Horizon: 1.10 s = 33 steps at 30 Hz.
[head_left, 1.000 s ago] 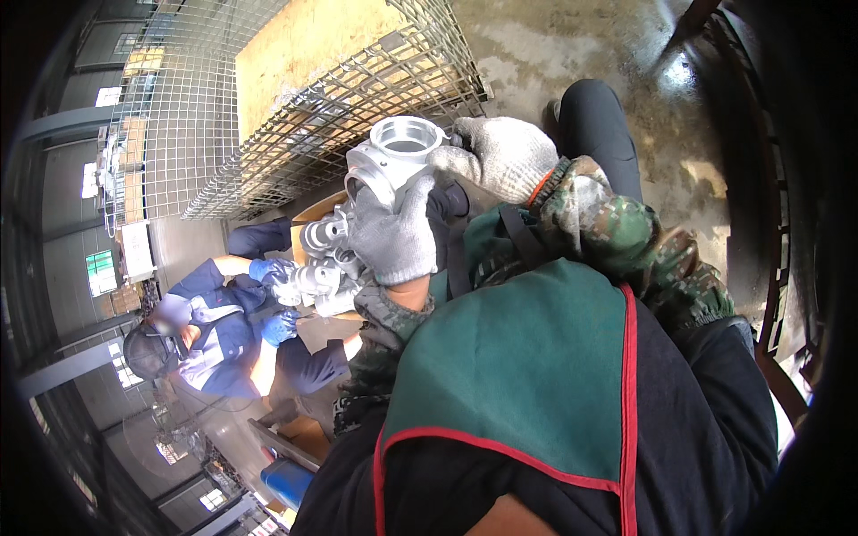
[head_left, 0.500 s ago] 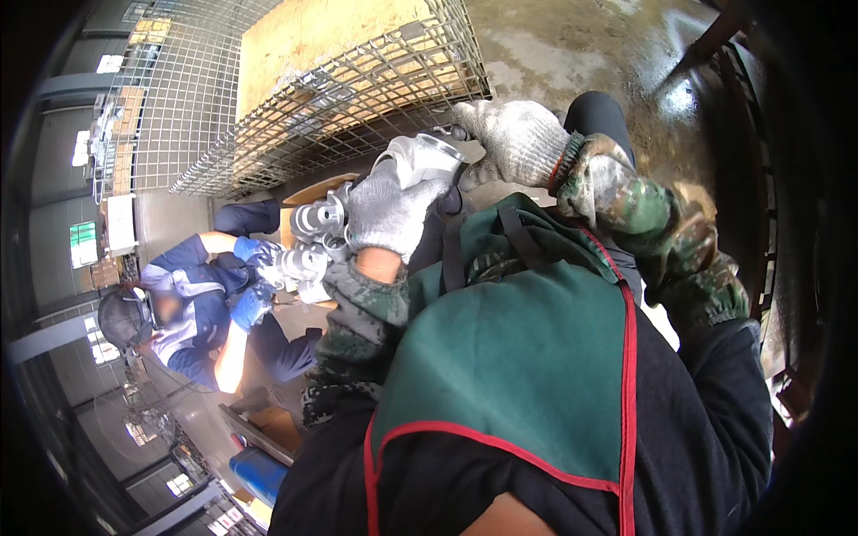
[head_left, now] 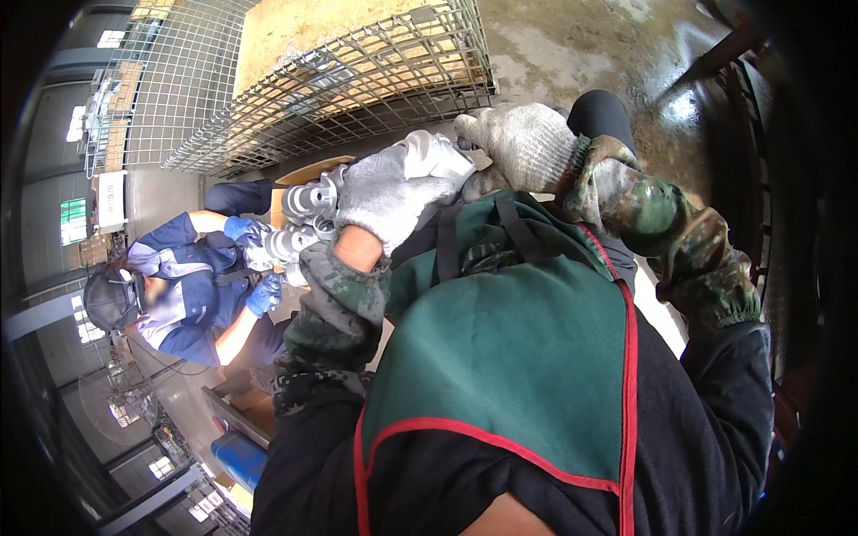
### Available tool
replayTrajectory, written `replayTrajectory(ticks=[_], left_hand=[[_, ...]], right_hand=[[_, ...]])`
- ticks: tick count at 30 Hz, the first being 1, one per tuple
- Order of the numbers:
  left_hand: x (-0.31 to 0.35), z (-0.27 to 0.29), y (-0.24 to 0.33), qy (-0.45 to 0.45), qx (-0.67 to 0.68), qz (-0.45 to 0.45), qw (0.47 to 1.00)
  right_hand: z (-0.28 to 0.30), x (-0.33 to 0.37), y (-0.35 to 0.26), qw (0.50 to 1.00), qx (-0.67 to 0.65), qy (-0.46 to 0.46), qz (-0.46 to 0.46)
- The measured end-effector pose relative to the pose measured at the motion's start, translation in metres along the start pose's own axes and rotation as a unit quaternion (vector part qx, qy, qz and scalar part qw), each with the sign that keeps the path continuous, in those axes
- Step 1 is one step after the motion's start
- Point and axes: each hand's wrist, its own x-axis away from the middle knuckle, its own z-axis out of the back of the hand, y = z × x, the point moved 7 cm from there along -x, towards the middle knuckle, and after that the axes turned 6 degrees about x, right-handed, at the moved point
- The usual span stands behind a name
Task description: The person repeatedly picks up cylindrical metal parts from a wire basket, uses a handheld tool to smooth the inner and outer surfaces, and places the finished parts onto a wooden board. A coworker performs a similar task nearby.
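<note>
A silver metal pipe fitting [head_left: 436,155] is held up in front of my apron, its round mouth toward the right. My left hand [head_left: 386,195], in a grey-white knitted glove, is wrapped round its near side and hides much of it. Close against that mouth is my right hand [head_left: 523,145], in a similar glove with fingers curled closed. Something small and dark shows at its fingertips, too covered to name. More silver fittings [head_left: 308,201] sit by a cardboard box [head_left: 322,167] just left of my left hand.
A co-worker [head_left: 192,290] in blue gloves handles similar fittings at the left. Beyond my hands stands a wire mesh cage [head_left: 357,94] with a wooden panel. Wet concrete floor [head_left: 572,58] lies at the far right. A blue container [head_left: 239,460] is at lower left.
My right hand has drawn against the fitting's mouth, which has turned slightly and shows less of its opening. The co-worker's hands have moved apart around the fittings.
</note>
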Motion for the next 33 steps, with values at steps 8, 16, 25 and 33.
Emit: replayTrajectory(ticks=[8, 16, 25, 33], left_hand=[[-0.008, -0.008, -0.012, -0.009, 0.003, -0.025, 1.0], [-0.004, -0.014, -0.019, -0.022, 0.107, 0.004, 0.994], [-0.002, -0.015, -0.036, -0.09, 0.38, 0.09, 0.916], [0.004, -0.011, -0.038, -0.139, 0.509, 0.121, 0.841]], right_hand=[[0.005, 0.013, -0.003, 0.999, -0.012, -0.015, -0.038], [0.001, 0.019, -0.002, 0.988, -0.042, -0.135, -0.063], [0.027, 0.023, -0.009, 0.993, 0.009, -0.107, -0.039], [0.045, 0.025, -0.014, 0.995, 0.026, -0.082, 0.056]])
